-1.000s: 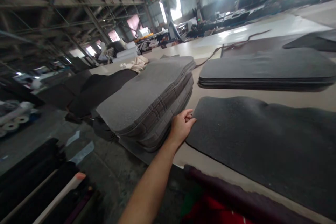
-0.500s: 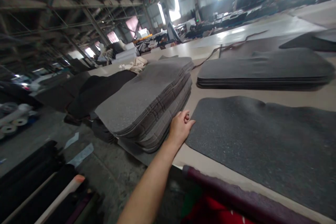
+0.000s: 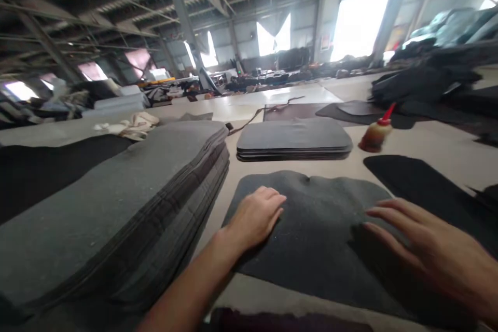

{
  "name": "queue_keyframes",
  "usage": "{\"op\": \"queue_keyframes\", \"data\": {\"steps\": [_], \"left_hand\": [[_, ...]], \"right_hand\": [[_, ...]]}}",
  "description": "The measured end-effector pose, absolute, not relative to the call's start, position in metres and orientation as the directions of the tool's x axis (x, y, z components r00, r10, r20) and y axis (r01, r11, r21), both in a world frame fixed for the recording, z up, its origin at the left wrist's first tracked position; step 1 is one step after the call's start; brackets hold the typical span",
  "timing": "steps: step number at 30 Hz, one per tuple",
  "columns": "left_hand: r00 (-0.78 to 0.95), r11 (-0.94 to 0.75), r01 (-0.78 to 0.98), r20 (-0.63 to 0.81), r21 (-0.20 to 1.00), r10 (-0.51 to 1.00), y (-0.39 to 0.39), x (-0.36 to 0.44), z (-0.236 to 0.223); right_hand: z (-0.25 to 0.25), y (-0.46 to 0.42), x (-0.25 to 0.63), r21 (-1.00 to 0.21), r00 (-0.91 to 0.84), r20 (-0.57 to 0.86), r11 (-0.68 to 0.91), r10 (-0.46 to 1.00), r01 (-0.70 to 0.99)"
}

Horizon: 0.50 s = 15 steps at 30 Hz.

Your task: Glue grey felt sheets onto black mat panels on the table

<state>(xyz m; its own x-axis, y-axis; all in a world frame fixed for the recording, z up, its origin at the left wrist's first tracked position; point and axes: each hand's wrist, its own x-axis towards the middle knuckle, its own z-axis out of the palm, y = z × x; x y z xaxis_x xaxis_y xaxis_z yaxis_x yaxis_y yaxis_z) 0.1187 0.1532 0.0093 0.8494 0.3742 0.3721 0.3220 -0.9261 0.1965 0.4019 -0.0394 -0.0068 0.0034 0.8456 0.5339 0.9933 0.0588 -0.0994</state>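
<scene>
Shows left hand (image 3: 256, 218) resting open on dark sheet (image 3: 311, 238), underside hidden; right hand (image 3: 426, 238) open over it, slightly blurred; purple strip (image 3: 288, 322) mostly cropped.

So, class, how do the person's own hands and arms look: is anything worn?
The left hand and right hand are ungloved, with no watch or bracelet visible. The left forearm is sleeveless as far as it shows.

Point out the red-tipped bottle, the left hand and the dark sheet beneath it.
Red-tipped bottle (image 3: 373, 138), head view: on its body.
Left hand (image 3: 254, 216), head view: on its back.
Dark sheet (image 3: 311, 236), head view: on its upper surface.
</scene>
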Motion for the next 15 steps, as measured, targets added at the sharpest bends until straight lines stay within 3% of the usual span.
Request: {"op": "queue_keyframes", "data": {"steps": [4,10,15], "left_hand": [[0.905,-0.970,0.159,0.365,0.185,0.218,0.160,0.157,-0.004],[0.869,-0.954,0.167,0.420,0.247,0.261,0.159,0.155,-0.026],[0.930,-0.973,0.015,0.354,0.231,0.098,0.161,0.154,-0.024]], "right_hand": [[-0.014,-0.006,0.382,-0.130,-0.142,0.406,0.211,0.903,0.969],[-0.048,-0.004,0.389,-0.204,-0.050,0.375,0.135,0.925,0.970],[-0.064,-0.007,0.395,-0.106,-0.006,0.381,0.050,0.924,0.993]]}}
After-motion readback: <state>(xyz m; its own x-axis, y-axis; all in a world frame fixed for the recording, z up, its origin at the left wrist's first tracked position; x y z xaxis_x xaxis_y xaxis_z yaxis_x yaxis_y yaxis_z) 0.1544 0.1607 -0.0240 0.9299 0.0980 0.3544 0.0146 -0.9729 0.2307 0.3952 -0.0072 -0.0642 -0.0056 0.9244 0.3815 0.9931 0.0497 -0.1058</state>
